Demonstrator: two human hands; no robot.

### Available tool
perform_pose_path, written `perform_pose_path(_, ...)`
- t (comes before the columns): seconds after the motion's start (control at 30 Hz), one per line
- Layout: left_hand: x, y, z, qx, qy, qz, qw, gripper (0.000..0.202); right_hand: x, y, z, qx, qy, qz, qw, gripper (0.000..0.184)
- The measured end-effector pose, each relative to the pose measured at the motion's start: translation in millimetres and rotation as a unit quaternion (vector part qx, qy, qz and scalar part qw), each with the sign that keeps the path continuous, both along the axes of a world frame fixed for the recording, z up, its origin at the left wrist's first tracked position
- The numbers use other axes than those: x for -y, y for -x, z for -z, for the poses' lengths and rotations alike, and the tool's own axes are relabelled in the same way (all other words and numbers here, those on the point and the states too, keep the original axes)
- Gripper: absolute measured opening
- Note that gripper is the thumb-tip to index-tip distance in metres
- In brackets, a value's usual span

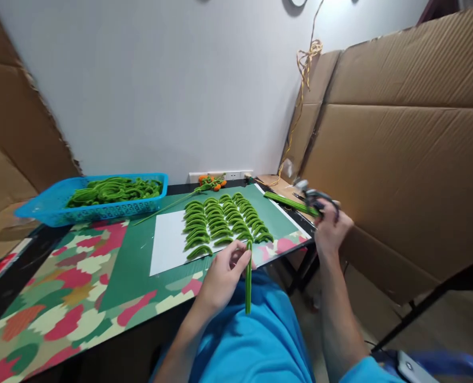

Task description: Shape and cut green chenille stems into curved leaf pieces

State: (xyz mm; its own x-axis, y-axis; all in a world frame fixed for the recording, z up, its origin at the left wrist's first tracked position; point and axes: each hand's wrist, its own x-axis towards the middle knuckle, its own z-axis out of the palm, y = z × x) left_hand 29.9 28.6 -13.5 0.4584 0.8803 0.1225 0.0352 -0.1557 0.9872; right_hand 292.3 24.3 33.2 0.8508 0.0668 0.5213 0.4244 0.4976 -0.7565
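Blue garment (252, 340) at bottom centre. Just above it, left hand (224, 276) pinches upright green chenille stem (248, 282). Right of centre, right hand (331, 229) closed around dark-handled cutter (314, 198). Centre: curved green pieces (220, 221) in rows on white sheet (166, 242).

A makeshift home craft workshop: cardboard sheets (399, 143) around a table (72, 303), basket (60, 210) of green pipe-cleaner pieces (112, 190)

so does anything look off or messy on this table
Nothing stands out. The curved green pieces lie in tidy rows on the white sheet and green mat. The left hand holds a green stem, the right hand a tool.
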Motion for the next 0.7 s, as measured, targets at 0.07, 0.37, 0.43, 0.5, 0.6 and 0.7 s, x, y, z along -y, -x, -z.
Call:
perform_pose_path(0.07, 0, 0, 1.6, -0.011, 0.005, -0.012, 1.000, 0.035, 1, 3, -5.1, 0.001, -0.025, 0.029, 0.999, 0.056)
perform_pose_path(0.37, 2, 0, -0.5, 0.005, 0.017, -0.014, 1.000, 0.041, -4, 24, 13.2, -0.044, -0.020, 0.048, 0.998, 0.038)
perform_pose_path(0.43, 5, 0, -4.0, 0.026, 0.017, 0.004, 1.000, 0.041, 0, 38, 29.0, -0.091, -0.089, 0.026, 0.992, 0.039)
perform_pose_path(0.5, 8, -2, -7.2, 0.044, -0.011, 0.014, 0.999, 0.039, 4, 55, 44.3, -0.076, -0.024, -0.068, 0.995, 0.041)
perform_pose_path(0.6, 10, -5, -10.5, 0.105, 0.006, 0.030, 0.994, 0.037, 9, 86, 63.5, -0.127, 0.061, -0.221, 0.965, 0.053)
perform_pose_path(0.7, 12, -7, -14.2, 0.180, 0.030, 0.011, 0.983, 0.037, 13, 125, 76.8, -0.197, 0.036, -0.342, 0.918, 0.062)
